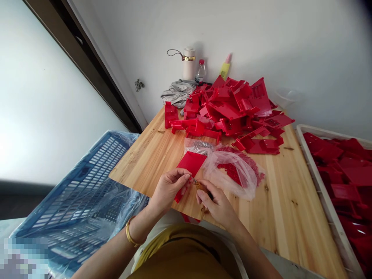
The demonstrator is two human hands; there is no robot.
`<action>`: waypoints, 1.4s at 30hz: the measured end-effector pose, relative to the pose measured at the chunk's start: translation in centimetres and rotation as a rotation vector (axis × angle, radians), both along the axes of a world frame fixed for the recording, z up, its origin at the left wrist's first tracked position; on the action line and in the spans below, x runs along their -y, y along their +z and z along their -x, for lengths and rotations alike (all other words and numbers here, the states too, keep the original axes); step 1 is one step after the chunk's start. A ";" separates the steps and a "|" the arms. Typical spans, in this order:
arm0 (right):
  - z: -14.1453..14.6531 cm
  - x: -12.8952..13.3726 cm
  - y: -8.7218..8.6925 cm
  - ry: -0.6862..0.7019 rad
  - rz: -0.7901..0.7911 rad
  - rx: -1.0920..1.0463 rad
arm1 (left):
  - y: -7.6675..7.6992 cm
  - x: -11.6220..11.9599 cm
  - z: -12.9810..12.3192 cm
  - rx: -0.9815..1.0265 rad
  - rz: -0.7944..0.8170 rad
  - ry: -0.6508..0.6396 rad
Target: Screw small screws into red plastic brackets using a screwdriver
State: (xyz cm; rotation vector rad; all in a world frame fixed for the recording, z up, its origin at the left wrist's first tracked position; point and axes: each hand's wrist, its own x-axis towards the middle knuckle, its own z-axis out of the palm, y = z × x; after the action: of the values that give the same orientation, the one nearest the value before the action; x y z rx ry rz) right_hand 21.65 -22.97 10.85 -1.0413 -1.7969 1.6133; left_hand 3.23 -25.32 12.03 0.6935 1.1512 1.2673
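Observation:
My left hand (171, 188) pinches a tiny red plastic piece (191, 179) between thumb and forefinger, mostly hidden by the fingertips. My right hand (213, 199) is closed around a short screwdriver (200, 186) with an amber-brown handle, its metal tip pointing at the left fingertips. Beneath the left hand a flat red plastic panel (192, 161) lies slanted on the wooden table. Just beyond it a clear bag (190, 143) holds small metal bits, probably screws. To the right, a larger clear plastic bag (247, 190) lies open over many small red pieces (232, 172).
Red plastic parts (229, 104) are heaped at the back of the wooden table (279, 205). Behind them stand a white flask (189, 66), a small bottle (200, 71) and grey cloth (178, 93). A blue crate (87, 155) is at left, a white crate (319, 186) of red parts at right.

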 end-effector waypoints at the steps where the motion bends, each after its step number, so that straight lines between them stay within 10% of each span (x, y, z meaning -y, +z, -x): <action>1: 0.2 0.0 0.2 -0.021 -0.032 0.021 | -0.1 0.0 -0.2 0.015 0.005 0.026; 14: 1.0 1.5 0.6 -0.300 -0.304 0.160 | 0.8 -1.4 -2.7 0.387 0.078 0.117; 42: 1.4 1.7 0.0 -0.330 -0.632 0.244 | -0.2 -0.7 -3.6 0.203 -0.065 0.218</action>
State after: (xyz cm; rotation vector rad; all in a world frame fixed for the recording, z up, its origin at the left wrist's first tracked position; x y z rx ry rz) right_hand 20.22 -24.67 10.81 -1.1679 -1.9651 0.6708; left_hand 6.87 -24.60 11.86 0.4823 1.0416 1.5281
